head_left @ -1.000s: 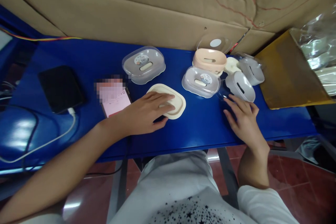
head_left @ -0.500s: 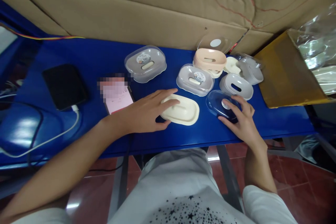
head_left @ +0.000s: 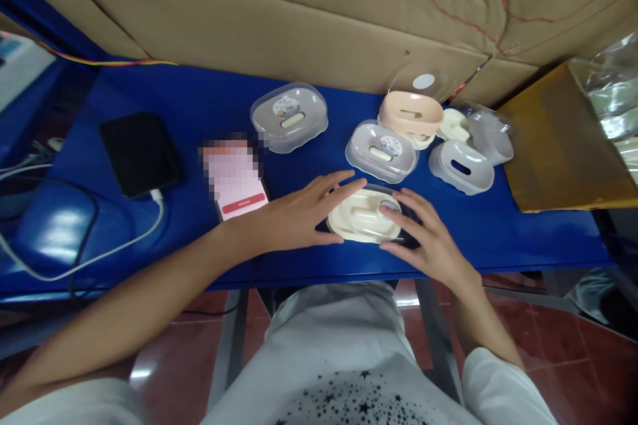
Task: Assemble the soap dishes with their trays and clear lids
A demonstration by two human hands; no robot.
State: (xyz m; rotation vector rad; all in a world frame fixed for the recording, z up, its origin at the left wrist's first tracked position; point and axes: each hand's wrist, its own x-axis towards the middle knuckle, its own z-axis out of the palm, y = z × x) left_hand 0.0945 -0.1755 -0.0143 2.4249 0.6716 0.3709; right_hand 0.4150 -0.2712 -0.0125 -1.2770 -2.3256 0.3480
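The cream tray (head_left: 351, 218) lies near the front edge of the blue desk (head_left: 299, 259), directly between the person's two hands. Its long axis runs left to right, roughly along that edge, so one end points at each hand.

The left hand (head_left: 310, 209) is at the tray's left end, fingers spread along the far side and thumb by the near side; whether it grips or only steadies the tray cannot be told. The right hand (head_left: 427, 234) grasps the clear lid (head_left: 389, 204), fingers toward the far rim, thumb toward the near one, a fingertip by the sticker. The lid is over the tray, its long axis much the same, and it reaches past the tray's right end. Whether the two rims touch is not clear. The left hand is nearer the bare tray, the right nearer the overhang.

Just behind, toward the desk's back edge, stands a lidded grey box (head_left: 383, 158). A phone (head_left: 236, 179) lies to the left, and an open grey bowl (head_left: 463, 171) sits to the right.
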